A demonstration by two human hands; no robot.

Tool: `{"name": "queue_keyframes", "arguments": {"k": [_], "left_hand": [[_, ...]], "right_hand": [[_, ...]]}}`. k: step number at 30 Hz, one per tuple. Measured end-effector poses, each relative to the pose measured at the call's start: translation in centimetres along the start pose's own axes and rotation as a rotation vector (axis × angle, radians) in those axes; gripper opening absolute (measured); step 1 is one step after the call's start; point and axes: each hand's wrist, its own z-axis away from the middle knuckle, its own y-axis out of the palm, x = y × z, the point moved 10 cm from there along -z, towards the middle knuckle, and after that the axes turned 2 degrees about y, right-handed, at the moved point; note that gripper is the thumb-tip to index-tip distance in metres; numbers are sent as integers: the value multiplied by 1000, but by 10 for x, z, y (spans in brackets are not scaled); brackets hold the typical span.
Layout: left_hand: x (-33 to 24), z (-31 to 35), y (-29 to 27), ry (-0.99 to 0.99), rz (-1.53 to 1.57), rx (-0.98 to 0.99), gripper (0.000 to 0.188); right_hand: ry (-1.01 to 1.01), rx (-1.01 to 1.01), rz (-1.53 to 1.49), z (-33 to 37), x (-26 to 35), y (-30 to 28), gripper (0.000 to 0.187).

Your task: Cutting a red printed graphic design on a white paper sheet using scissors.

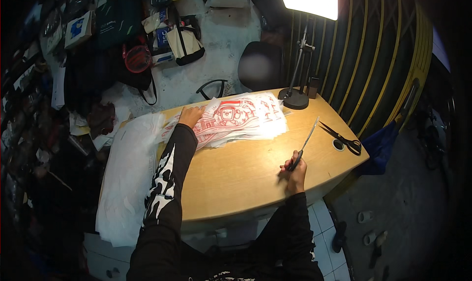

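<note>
A stack of thin white sheets with red printed drawings (pixel 236 116) lies along the far side of the wooden table. At its left part is my left hand (pixel 191 117), fingers closed on the edge of a printed sheet that is partly lifted and folded. My right hand (pixel 296 177), near the table's front right, is wrapped round the dark handle of a blade tool (pixel 309 139). Its long, slim silver blade points up and away, apart from the sheets. Whether it is a knife or closed scissors I cannot tell.
Black scissors (pixel 347 142) and a small roll of tape (pixel 338 145) lie at the table's right. A lit lamp on a round black base (pixel 296 100) stands at the far right corner. Plain white sheets (pixel 129 182) hang over the left edge. A dark chair (pixel 259 64) stands behind.
</note>
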Motion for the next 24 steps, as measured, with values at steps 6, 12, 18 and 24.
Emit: {"name": "queue_keyframes", "arguments": {"k": [6, 12, 18, 24], "left_hand": [[13, -3, 21, -42, -60, 19, 34], [13, -6, 25, -60, -68, 26, 34], [-9, -9, -7, -111, -68, -66, 37], [-30, -9, -51, -109, 285, -359, 56]], "right_hand": [[14, 0, 13, 2, -2, 4, 37], [11, -6, 35, 5, 4, 6, 37], [7, -42, 36, 0, 0, -7, 37], [-7, -1, -6, 2, 1, -1, 38]]}}
